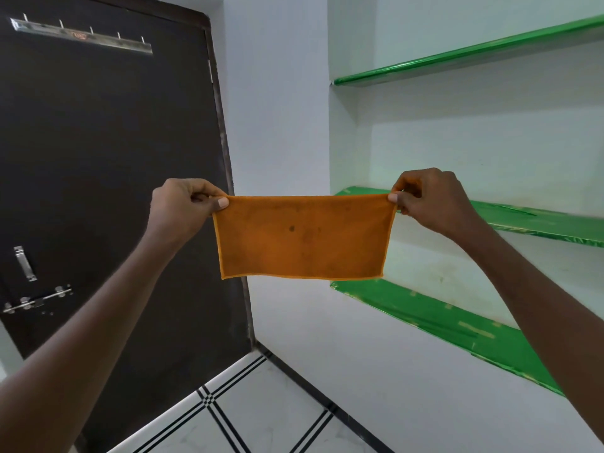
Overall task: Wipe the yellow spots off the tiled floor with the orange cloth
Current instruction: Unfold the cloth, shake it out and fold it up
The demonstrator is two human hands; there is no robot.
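Up front, a dark door [108, 178] fills the left and green shelves [457, 325] step down the right wall, their boards bare; the tiled floor [261, 416] shows near, below. Between them the orange cloth [302, 237] hangs stretched flat in mid-air — left hand [186, 207] and right hand [428, 199] each pinching a top corner.

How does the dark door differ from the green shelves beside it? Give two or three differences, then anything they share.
1. The door is dark brown; the shelves are bright green.
2. The door stands upright as one flat panel; the shelves lie level, stacked in a wall recess.
3. The door carries metal fittings: a hook rail, a handle and a bolt. The shelves carry none.

Shared: both are set into the pale walls.
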